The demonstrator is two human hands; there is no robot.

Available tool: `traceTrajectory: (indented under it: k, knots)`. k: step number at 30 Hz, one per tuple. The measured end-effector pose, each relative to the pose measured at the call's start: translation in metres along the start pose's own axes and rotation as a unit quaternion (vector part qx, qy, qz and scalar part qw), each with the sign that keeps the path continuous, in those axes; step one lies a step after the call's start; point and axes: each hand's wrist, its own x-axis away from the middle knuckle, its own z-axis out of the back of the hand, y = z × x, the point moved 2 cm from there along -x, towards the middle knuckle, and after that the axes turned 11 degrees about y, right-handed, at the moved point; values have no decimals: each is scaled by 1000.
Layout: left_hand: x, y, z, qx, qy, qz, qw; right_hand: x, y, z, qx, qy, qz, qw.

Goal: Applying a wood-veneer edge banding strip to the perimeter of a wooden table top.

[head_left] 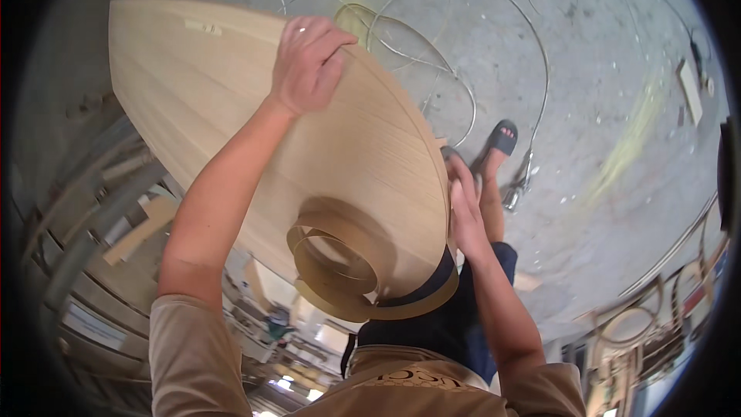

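Observation:
A large pale wood panel with a curved outline lies flat in front of me, slightly tilted in the picture. My left hand rests at its far edge, fingers curled over the rim. At the right edge, my right hand presses against the side, fingers close together and partly hidden. A coil of thin tan edge banding sits on the panel's near part. From the coil, the strip loops past the near edge toward my right hand.
A hose loops across the grey floor, with a metal fitting by my sandalled foot. A white board lies at the far right. Wood pieces and racks crowd the left; curved wooden frames stand lower right.

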Motion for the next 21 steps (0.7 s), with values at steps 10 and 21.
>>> traceTrajectory:
  k: [10,21]
  knots:
    - [16,-5,-2,33,91,10,995,-138,-108,-104,42,-73,-109,990]
    - [23,-7,-2,-4,213,93,973,-208,-163,-184,273,-161,-64,946]
